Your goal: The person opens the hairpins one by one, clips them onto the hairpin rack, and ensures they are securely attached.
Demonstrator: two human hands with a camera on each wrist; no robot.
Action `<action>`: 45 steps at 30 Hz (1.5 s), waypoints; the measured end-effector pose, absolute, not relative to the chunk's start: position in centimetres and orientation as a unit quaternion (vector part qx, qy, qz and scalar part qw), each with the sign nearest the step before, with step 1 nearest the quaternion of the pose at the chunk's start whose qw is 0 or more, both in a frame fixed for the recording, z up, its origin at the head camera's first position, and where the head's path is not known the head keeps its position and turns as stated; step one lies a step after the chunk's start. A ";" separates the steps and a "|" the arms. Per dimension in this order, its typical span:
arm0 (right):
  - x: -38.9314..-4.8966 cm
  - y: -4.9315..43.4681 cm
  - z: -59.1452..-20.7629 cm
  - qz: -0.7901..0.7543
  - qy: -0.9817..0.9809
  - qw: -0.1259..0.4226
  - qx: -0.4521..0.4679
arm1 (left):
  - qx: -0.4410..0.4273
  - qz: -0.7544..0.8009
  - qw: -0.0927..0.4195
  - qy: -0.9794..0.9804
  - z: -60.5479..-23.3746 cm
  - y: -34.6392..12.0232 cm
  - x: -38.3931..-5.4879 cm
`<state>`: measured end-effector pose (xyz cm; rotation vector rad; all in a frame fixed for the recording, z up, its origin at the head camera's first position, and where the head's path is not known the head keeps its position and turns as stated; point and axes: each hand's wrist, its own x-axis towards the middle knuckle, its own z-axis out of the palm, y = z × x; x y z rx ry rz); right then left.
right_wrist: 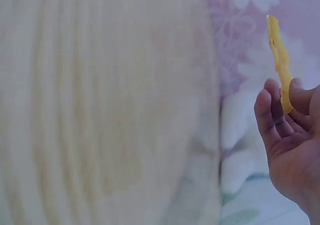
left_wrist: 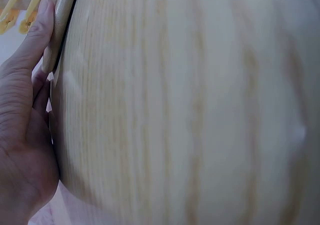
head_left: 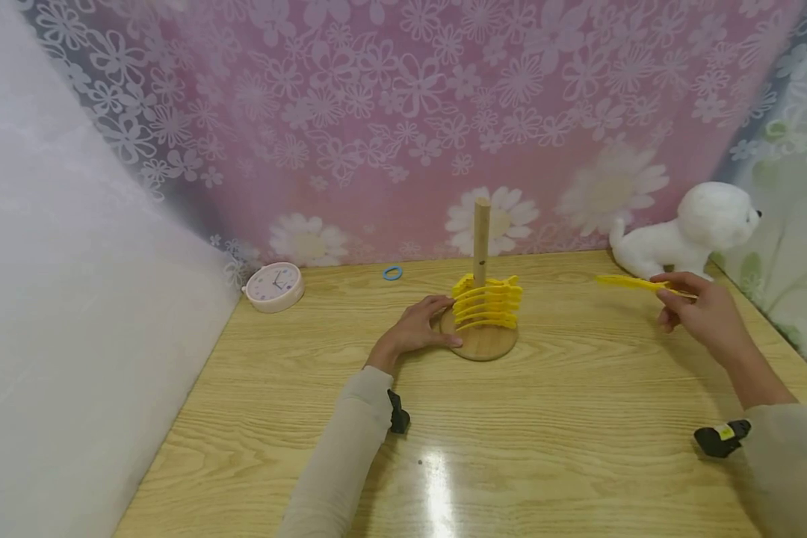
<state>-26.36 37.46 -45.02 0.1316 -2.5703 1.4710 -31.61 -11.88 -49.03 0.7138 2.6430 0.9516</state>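
Near the table's middle stands a wooden stand [head_left: 482, 235], an upright post on a round base [head_left: 484, 350]. Several thin, curved yellow plastic pieces [head_left: 487, 308] are stacked one above another around the lower post. My left hand [head_left: 413, 326] holds the left side of the base, its thumb [left_wrist: 37, 37] over the rim in the left wrist view. Off to the right, my right hand [head_left: 702, 310] pinches one end of another thin yellow plastic piece [head_left: 628, 282] between thumb and fingers. That piece [right_wrist: 278, 55] has a knobbly outline in the right wrist view and points away from the hand.
A pink round clock [head_left: 273, 287] lies at the back left of the wood-grain table [head_left: 296, 441]. Behind the stand, a blue ring [head_left: 393, 273] lies near the back edge. A white plush dog [head_left: 686, 232] sits at the back right, against the flowered curtain [head_left: 403, 134].
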 end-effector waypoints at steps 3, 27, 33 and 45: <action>-26.3 35.9 -43.9 0.517 -0.849 0.096 0.048 | 0.246 0.326 0.120 0.905 -49.0 -11.9 -31.6; -26.3 24.8 -40.6 0.539 -0.814 0.216 0.031 | 0.240 0.334 0.123 0.903 -49.0 -12.0 -31.5; -26.4 22.1 -40.5 0.519 -0.823 0.230 0.029 | 0.242 0.340 0.123 0.900 -48.8 -12.0 -31.3; -27.7 18.1 -40.4 0.527 -0.819 0.221 0.044 | 0.239 0.340 0.122 0.901 -48.9 -11.9 -31.4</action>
